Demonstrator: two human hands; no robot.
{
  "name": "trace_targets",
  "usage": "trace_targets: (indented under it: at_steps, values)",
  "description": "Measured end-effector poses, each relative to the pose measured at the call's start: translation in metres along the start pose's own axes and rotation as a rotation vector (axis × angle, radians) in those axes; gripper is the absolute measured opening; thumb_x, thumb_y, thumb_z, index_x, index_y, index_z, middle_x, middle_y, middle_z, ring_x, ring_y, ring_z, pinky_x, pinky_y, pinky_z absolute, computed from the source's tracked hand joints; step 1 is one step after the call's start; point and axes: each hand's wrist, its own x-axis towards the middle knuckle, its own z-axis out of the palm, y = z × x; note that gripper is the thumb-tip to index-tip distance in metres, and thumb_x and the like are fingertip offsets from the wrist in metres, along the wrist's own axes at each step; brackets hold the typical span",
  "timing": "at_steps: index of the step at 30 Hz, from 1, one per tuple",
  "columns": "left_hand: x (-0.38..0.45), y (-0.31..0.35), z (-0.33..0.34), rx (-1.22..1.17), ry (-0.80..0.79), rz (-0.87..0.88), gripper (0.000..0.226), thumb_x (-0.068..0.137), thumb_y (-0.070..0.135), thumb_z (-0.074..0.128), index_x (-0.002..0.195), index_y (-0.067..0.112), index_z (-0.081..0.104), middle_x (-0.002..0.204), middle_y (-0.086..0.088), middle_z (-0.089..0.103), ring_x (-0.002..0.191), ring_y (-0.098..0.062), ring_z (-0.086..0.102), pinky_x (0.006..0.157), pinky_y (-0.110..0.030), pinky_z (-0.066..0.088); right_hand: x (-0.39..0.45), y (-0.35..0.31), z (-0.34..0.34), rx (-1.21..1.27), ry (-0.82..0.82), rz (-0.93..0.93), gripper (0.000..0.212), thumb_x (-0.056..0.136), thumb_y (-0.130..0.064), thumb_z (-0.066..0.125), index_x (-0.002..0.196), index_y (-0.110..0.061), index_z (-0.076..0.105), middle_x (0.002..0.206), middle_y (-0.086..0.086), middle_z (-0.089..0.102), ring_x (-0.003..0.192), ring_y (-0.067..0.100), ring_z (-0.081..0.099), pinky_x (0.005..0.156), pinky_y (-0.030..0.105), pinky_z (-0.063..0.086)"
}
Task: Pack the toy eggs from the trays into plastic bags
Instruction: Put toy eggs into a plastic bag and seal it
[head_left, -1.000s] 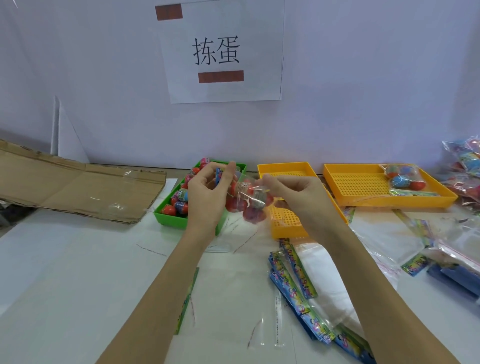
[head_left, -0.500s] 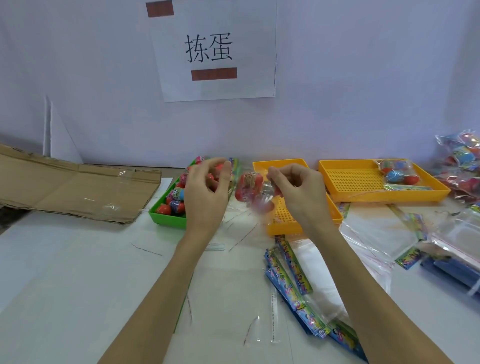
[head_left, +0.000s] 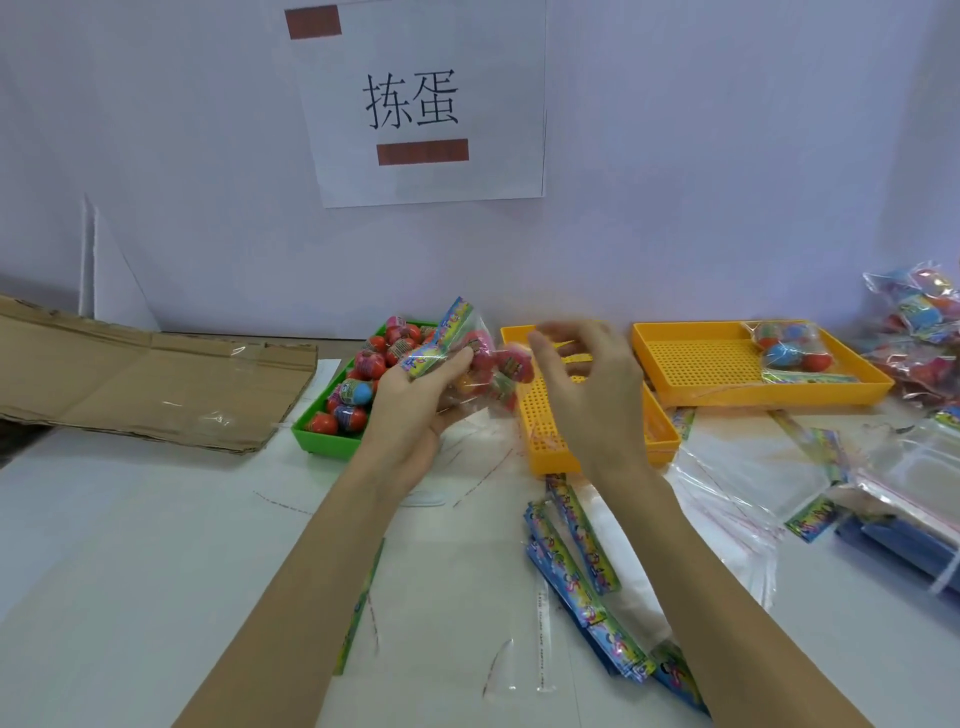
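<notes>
Left hand (head_left: 415, 410): a clear bag of toy eggs (head_left: 483, 364) is gripped, fingers curled round it, its printed header pointing up and far.
Right hand (head_left: 587, 384): held just right of the bag, fingers loosely bent and blurred; nothing is seen held.
Green tray (head_left: 332, 441): behind the left hand, loose toy eggs (head_left: 384, 358) are piled in it.
Yellow trays: the near one (head_left: 550, 441) lies under the right hand; in the far right one (head_left: 701, 374) a packed bag (head_left: 789, 348) is kept.
Surface (head_left: 130, 545): spare bags (head_left: 587, 571) are stacked near the right forearm.
</notes>
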Motion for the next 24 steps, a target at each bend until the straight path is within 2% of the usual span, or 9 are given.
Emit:
trace_targets:
  at_steps: [1,3,6,10,13,15,19,22,24]
  values:
    - [0.0,0.001,0.0,-0.032,-0.025,-0.011,0.031,0.097,0.011,0.07,0.126,0.0,0.069,0.108,-0.015,0.076,0.095,-0.026,0.074,0.092,-0.047,0.062,0.002,0.0,-0.002,0.002,0.039,0.052,0.029,0.099,-0.039,0.067,0.12,-0.019,0.069,0.109,-0.005,0.065,0.096,0.004,0.064,0.075,0.013,0.054]
    - [-0.001,0.002,0.003,-0.062,-0.09,-0.009,0.035,0.094,0.013,0.072,0.126,0.001,0.069,0.111,-0.015,0.076,0.1,-0.026,0.074,0.095,-0.047,0.06,0.004,0.003,-0.005,0.099,-0.036,0.192,0.039,0.097,-0.051,0.063,0.125,-0.023,0.067,0.102,-0.012,0.069,0.095,0.003,0.068,0.079,0.013,0.057]
    - [-0.004,0.0,0.007,-0.061,-0.131,0.036,0.035,0.089,0.013,0.074,0.122,0.002,0.07,0.11,-0.012,0.077,0.102,-0.021,0.074,0.091,-0.037,0.061,0.002,0.003,-0.006,0.405,-0.229,0.376,0.028,0.097,-0.047,0.065,0.1,-0.023,0.079,0.091,-0.004,0.079,0.092,0.014,0.076,0.081,0.029,0.064]
    - [-0.005,0.004,0.003,0.196,-0.083,0.109,0.033,0.092,0.034,0.074,0.114,0.009,0.075,0.108,-0.012,0.078,0.097,-0.022,0.072,0.09,-0.037,0.058,0.005,0.005,-0.011,0.429,-0.224,0.401,0.025,0.091,-0.041,0.075,0.093,-0.017,0.082,0.093,0.003,0.079,0.097,0.024,0.074,0.085,0.04,0.063]
    - [-0.004,0.001,0.0,0.339,-0.005,0.24,0.031,0.096,0.037,0.071,0.099,0.007,0.075,0.088,-0.008,0.075,0.081,-0.017,0.069,0.079,-0.027,0.055,0.007,0.005,-0.016,0.426,-0.325,0.44,0.028,0.093,-0.041,0.073,0.099,-0.016,0.083,0.096,0.003,0.08,0.097,0.025,0.075,0.081,0.039,0.062]
    - [-0.004,-0.001,0.001,0.396,0.065,0.339,0.023,0.1,0.029,0.068,0.095,0.007,0.074,0.074,0.001,0.071,0.071,-0.011,0.066,0.071,-0.022,0.054,0.006,0.004,-0.016,0.468,-0.314,0.504,0.026,0.094,-0.039,0.071,0.099,-0.017,0.083,0.094,0.003,0.08,0.09,0.021,0.077,0.076,0.034,0.062]
    - [-0.001,0.003,-0.004,0.368,0.196,0.422,0.024,0.106,0.031,0.059,0.093,0.011,0.066,0.066,-0.001,0.065,0.053,-0.018,0.059,0.053,-0.033,0.053,0.008,0.002,-0.017,0.585,-0.122,0.585,0.028,0.098,-0.035,0.068,0.103,-0.012,0.081,0.093,0.005,0.081,0.08,0.016,0.077,0.059,0.025,0.057]
    - [-0.001,0.004,-0.003,0.447,0.121,0.389,0.046,0.094,0.057,0.057,0.102,0.013,0.07,0.077,0.002,0.068,0.067,-0.012,0.064,0.061,-0.026,0.057,0.008,0.004,-0.02,0.6,-0.114,0.584,0.026,0.098,-0.036,0.068,0.102,-0.014,0.082,0.095,0.003,0.081,0.083,0.015,0.077,0.058,0.024,0.057]
    - [-0.003,0.0,0.001,0.537,0.035,0.358,0.047,0.092,0.057,0.06,0.101,0.013,0.072,0.081,-0.004,0.067,0.073,-0.009,0.062,0.065,-0.025,0.056,0.007,0.004,-0.018,0.589,-0.155,0.584,0.026,0.097,-0.037,0.068,0.103,-0.016,0.081,0.098,0.003,0.08,0.089,0.016,0.077,0.066,0.028,0.059]
